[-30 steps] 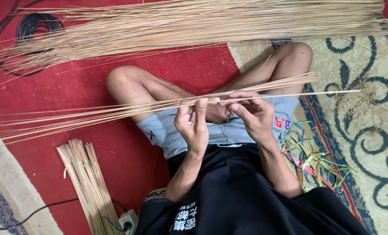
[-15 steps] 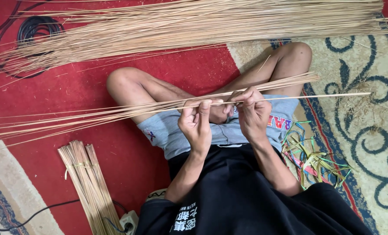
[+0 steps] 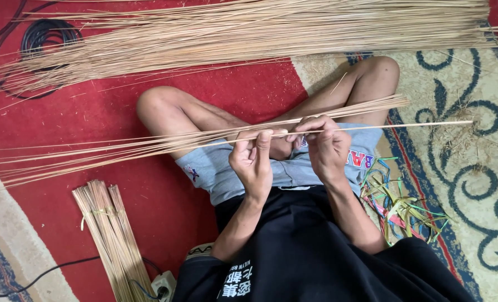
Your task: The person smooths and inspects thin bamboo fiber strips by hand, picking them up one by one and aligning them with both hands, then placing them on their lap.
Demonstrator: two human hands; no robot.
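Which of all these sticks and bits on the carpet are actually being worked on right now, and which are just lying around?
In hand:
- single thin stick, pinched by the left hand and right hand
- loose sheaf of sticks across the lap

Lying about:
- big pile of sticks
- tied bundle
- coloured strips
- coiled black cable
- power strip

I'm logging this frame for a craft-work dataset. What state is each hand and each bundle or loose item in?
left hand: closed, pinching the thin stick
right hand: closed on the same stick
stick fan: spread across the lap
large stick pile: loose on the carpet
small bundle: tied
coloured strips: tangled
black cable: coiled
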